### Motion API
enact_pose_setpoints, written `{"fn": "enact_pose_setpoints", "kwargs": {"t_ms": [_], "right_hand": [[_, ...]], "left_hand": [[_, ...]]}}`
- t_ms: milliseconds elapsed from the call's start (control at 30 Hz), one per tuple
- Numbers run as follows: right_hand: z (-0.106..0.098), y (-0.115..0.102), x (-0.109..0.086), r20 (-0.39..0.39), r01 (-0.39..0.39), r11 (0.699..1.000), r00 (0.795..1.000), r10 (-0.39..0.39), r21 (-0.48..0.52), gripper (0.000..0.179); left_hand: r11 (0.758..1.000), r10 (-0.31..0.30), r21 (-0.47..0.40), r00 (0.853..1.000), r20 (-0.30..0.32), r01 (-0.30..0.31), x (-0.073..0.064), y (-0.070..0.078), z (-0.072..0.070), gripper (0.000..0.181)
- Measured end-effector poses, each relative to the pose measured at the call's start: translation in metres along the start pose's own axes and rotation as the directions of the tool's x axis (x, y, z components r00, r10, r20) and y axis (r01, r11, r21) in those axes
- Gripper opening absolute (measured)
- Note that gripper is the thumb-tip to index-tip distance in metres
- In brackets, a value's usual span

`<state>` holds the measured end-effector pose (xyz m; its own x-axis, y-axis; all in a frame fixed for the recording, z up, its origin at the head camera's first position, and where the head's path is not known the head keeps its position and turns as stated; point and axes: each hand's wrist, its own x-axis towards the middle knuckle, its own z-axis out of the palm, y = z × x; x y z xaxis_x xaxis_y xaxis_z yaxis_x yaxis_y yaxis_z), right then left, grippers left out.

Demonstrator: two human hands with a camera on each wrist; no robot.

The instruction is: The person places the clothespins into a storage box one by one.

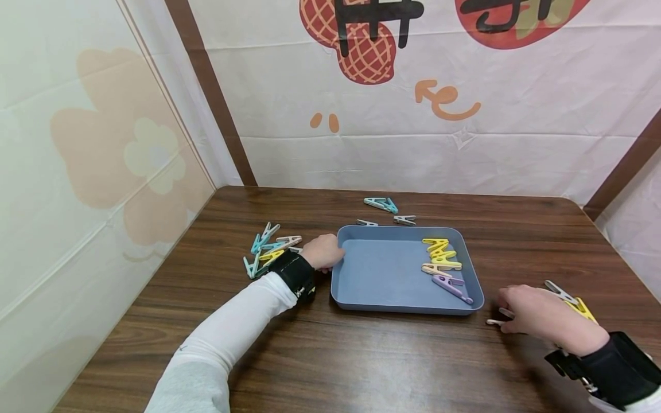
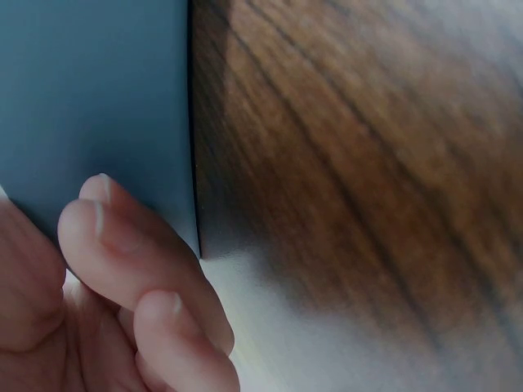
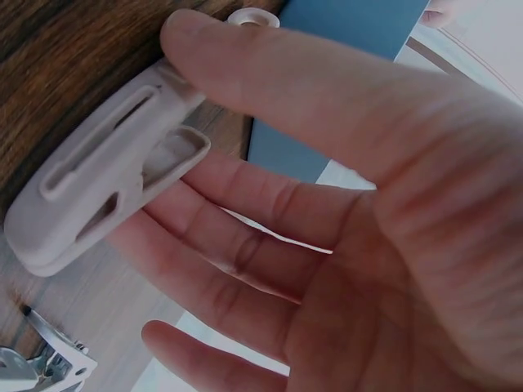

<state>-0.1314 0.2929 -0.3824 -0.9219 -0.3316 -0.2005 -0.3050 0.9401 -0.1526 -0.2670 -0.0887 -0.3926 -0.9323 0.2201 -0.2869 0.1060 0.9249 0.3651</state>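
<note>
My left hand [image 1: 322, 250] grips the left rim of the blue-grey tray [image 1: 382, 287]; its fingertips [image 2: 122, 233] lie against the tray's outer wall in the left wrist view. Inside the tray, along its right side, are yellow clothespins [image 1: 443, 254], a cream clothespin [image 1: 435, 269] and a purple clothespin [image 1: 452, 288]. Right of the tray, my right hand [image 1: 542, 312] pinches a pale clothespin [image 3: 98, 171] between thumb and fingers, low over the table. Beside that hand lie a grey clothespin [image 1: 561, 292] and a yellow clothespin [image 1: 582, 310], partly hidden by it.
A pile of blue, yellow and pale clothespins [image 1: 265, 246] lies left of my left hand. Behind the tray are a blue clothespin [image 1: 381, 204] and two grey ones. The brown wooden table [image 1: 361, 367] meets a printed white curtain [image 1: 439, 166] at its far edge.
</note>
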Motion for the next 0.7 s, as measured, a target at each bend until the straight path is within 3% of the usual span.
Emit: {"fn": "enact_pose_setpoints", "kwargs": {"t_ms": [367, 700], "right_hand": [[0.001, 0.003, -0.002, -0.024, 0.042, 0.998, 0.999, -0.043, -0.043, 0.031], [-0.016, 0.015, -0.008, -0.124, 0.031, 0.997, 0.991, -0.04, -0.07, 0.029]], "left_hand": [[1.0, 0.004, -0.007, 1.0, 0.007, -0.004, 0.0, 0.0, 0.0, 0.037], [1.0, -0.001, -0.005, 1.0, 0.011, 0.002, 0.003, -0.001, 0.001, 0.039]]}}
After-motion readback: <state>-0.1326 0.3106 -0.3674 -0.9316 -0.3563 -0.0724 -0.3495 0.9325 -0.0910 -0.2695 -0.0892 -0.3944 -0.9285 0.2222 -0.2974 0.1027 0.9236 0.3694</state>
